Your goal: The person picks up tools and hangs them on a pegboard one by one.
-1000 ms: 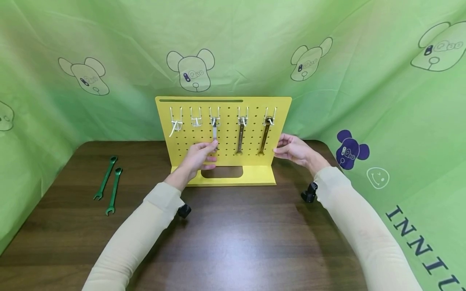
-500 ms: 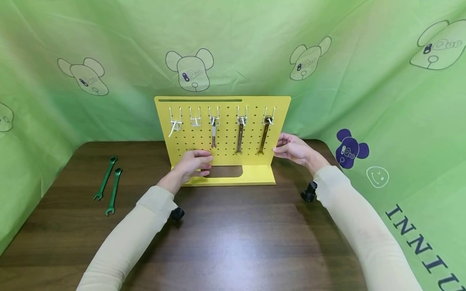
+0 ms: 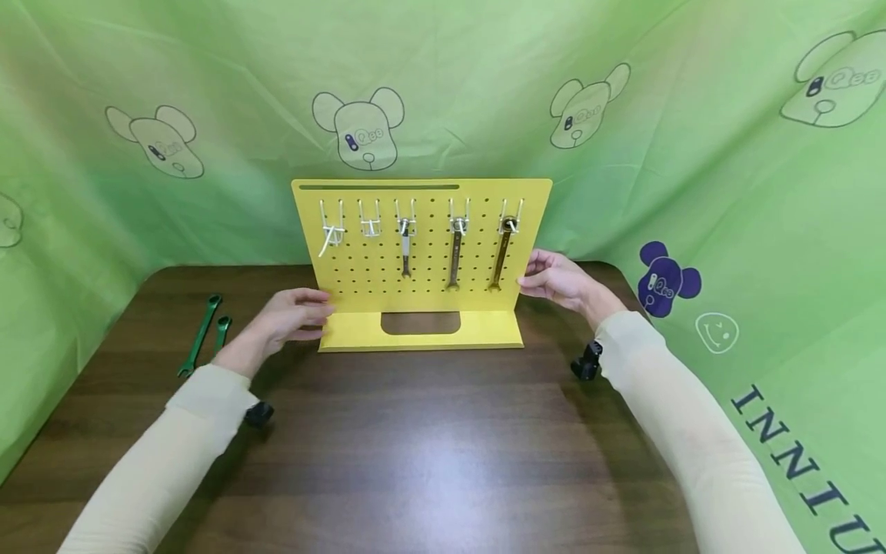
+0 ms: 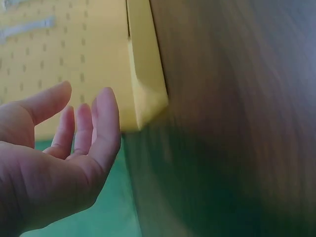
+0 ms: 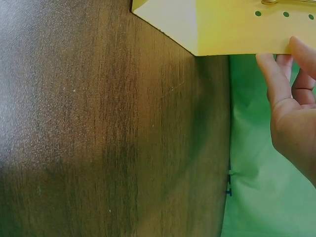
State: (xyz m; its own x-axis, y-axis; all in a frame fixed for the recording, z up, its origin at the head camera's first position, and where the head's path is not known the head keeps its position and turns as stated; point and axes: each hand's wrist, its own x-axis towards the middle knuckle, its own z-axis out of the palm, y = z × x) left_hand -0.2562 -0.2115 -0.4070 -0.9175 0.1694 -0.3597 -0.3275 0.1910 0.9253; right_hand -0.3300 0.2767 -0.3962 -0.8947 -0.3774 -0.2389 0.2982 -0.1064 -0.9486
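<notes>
One yellow pegboard (image 3: 425, 302) near the back edge of the bench (image 3: 443, 431) bears three hung wrenches (image 3: 455, 258) — right hand (image 3: 559, 282) pinching its side, left hand (image 3: 291, 315) relaxed beside it; two green wrenches (image 3: 201, 336) lie toward the left edge.

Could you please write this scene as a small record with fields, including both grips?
Centre: yellow pegboard, standing on a wooden table
Fittings: five white hooks; the two leftmost carry no wrench
Hanging: three wrenches, one on each remaining hook
Lying: two green wrenches, left of the pegboard; one partly hidden by the left arm
Left grip: relaxed, by the pegboard's left edge; contact unclear
Right grip: pinches the pegboard's right edge
Backdrop: printed green cloth
</notes>
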